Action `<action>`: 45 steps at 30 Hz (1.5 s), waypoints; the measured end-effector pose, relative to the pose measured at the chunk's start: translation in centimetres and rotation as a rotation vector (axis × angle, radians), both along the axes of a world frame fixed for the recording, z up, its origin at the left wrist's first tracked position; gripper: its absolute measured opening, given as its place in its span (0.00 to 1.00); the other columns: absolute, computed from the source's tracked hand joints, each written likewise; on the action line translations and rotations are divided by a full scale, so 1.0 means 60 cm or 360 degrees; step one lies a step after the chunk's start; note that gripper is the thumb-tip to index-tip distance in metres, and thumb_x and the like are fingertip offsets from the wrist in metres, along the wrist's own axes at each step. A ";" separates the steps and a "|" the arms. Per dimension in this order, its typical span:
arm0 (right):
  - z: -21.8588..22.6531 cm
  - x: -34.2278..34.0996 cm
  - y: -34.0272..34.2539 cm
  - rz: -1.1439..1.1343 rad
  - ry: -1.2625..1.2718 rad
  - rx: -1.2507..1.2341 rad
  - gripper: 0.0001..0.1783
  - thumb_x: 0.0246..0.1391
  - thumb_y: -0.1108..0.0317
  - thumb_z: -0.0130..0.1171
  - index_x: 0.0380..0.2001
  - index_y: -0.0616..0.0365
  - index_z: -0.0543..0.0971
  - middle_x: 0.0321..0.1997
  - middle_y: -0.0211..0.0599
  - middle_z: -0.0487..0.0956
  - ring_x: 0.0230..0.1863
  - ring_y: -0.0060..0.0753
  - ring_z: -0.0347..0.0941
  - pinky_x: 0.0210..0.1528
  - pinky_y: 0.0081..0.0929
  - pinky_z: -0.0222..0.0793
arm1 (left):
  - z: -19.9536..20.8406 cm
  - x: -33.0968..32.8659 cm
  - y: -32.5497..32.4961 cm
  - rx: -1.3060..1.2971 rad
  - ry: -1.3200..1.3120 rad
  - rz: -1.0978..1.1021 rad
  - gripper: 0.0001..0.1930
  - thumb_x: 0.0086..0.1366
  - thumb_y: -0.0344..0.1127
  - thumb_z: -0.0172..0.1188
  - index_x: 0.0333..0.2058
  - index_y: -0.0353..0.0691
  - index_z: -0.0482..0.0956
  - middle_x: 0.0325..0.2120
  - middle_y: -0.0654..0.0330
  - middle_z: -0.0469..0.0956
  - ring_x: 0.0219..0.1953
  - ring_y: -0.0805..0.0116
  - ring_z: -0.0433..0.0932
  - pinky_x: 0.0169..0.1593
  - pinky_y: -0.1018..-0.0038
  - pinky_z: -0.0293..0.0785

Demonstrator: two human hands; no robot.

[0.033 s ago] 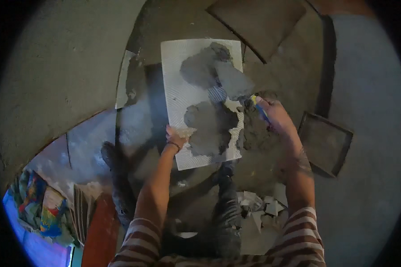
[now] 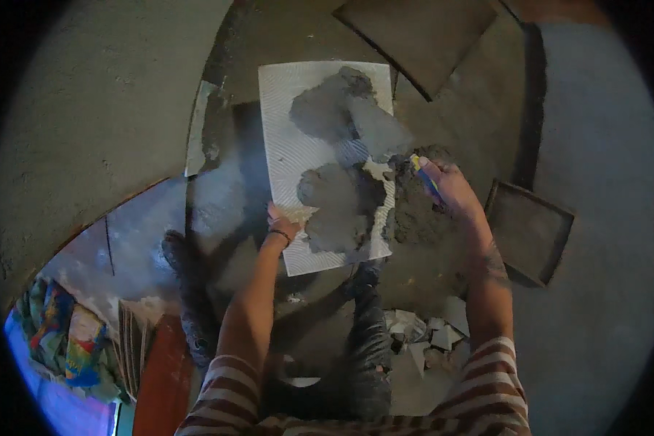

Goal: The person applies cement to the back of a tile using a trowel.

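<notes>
A white rectangular tile [image 2: 275,138], its ribbed back facing up, stretches out in front of me. Two grey heaps of wet mortar [image 2: 334,211] lie spread over it, one at the far end and one at the near end. My left hand [image 2: 286,224] grips the tile by its lower left edge, thumb on top. In my right hand [image 2: 450,187] is the yellow and blue handle of a trowel [image 2: 381,131]. Its grey, mortar-smeared blade rests over the far heap, reaching across the tile's right side. The fingers' undersides are hidden.
More loose mortar [image 2: 420,211] lies right of the tile. A square tray-like frame [image 2: 534,232] sits farther right, and a large brown board [image 2: 421,43] beyond. Broken tile pieces [image 2: 432,338] are near my right arm. Crumpled bags [image 2: 83,345] lie at lower left.
</notes>
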State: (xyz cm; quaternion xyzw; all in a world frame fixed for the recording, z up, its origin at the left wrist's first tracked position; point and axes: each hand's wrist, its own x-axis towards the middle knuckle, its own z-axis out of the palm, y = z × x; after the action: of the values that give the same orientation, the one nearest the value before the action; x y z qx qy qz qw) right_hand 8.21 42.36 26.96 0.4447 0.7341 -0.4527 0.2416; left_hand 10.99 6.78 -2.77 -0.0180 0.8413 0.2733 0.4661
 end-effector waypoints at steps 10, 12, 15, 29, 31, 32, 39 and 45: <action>-0.256 0.057 0.228 0.0230 0.0278 -0.0334 0.23 0.57 0.46 0.49 0.23 0.55 0.73 0.16 0.26 0.69 0.16 0.18 0.63 0.18 0.20 0.58 | -0.012 -0.041 0.009 0.0048 -0.0236 -0.0299 0.50 0.51 0.47 0.66 0.61 0.32 0.41 0.54 0.44 0.61 0.57 0.49 0.60 0.59 0.68 0.60; -0.306 0.030 0.231 0.0286 0.0357 -0.0360 0.24 0.57 0.44 0.49 0.23 0.54 0.74 0.16 0.26 0.69 0.17 0.18 0.62 0.19 0.20 0.58 | -0.021 -0.054 -0.022 0.0055 -0.0235 -0.0467 0.44 0.53 0.48 0.61 0.60 0.32 0.46 0.54 0.44 0.62 0.57 0.49 0.61 0.58 0.61 0.59; -0.306 0.034 0.255 0.0452 0.0363 -0.0285 0.24 0.56 0.44 0.49 0.22 0.54 0.74 0.17 0.26 0.69 0.19 0.17 0.63 0.20 0.20 0.59 | -0.020 -0.078 -0.028 0.0275 -0.0225 -0.0667 0.37 0.57 0.50 0.54 0.59 0.33 0.53 0.53 0.45 0.64 0.56 0.49 0.62 0.56 0.50 0.57; -0.095 0.032 0.116 -0.0053 0.0331 -0.0027 0.23 0.58 0.49 0.48 0.34 0.62 0.73 0.21 0.27 0.71 0.19 0.19 0.63 0.21 0.21 0.58 | 0.046 -0.049 0.031 0.0221 -0.0191 -0.0131 0.60 0.49 0.44 0.68 0.59 0.26 0.24 0.56 0.43 0.62 0.59 0.58 0.62 0.60 0.71 0.56; -0.115 -0.040 0.064 -0.0018 0.0359 -0.0109 0.22 0.58 0.49 0.47 0.34 0.61 0.74 0.21 0.27 0.71 0.18 0.18 0.62 0.20 0.20 0.57 | 0.017 -0.052 0.005 0.0103 -0.0324 -0.0209 0.58 0.49 0.44 0.68 0.60 0.27 0.28 0.54 0.43 0.65 0.57 0.58 0.64 0.59 0.71 0.58; -0.124 -0.037 0.069 -0.0041 0.0203 -0.0061 0.22 0.59 0.49 0.47 0.33 0.59 0.74 0.18 0.27 0.68 0.15 0.20 0.60 0.18 0.21 0.56 | 0.029 -0.032 0.055 0.0112 -0.0328 -0.0135 0.58 0.48 0.44 0.69 0.60 0.28 0.30 0.53 0.43 0.67 0.56 0.58 0.66 0.58 0.71 0.60; -0.072 -0.021 0.003 0.0521 -0.0140 0.0477 0.21 0.60 0.50 0.44 0.30 0.57 0.75 0.19 0.32 0.72 0.16 0.23 0.66 0.18 0.23 0.60 | 0.046 -0.045 0.022 0.0057 -0.0253 0.0172 0.61 0.47 0.45 0.68 0.61 0.40 0.23 0.58 0.36 0.50 0.59 0.43 0.57 0.60 0.64 0.60; -0.122 0.010 -0.033 -0.0583 0.0117 -0.0651 0.25 0.60 0.47 0.44 0.43 0.59 0.72 0.17 0.29 0.66 0.16 0.21 0.61 0.17 0.27 0.57 | 0.042 -0.050 0.031 0.0048 -0.0241 0.0199 0.59 0.45 0.46 0.69 0.63 0.49 0.27 0.58 0.38 0.49 0.59 0.44 0.56 0.61 0.61 0.59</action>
State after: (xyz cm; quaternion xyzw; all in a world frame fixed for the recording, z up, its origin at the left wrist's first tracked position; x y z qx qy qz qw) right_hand 8.82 40.37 19.65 0.4953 0.5432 -0.6434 0.2137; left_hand 8.01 8.62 -0.26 -0.0842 0.7967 0.3123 0.5105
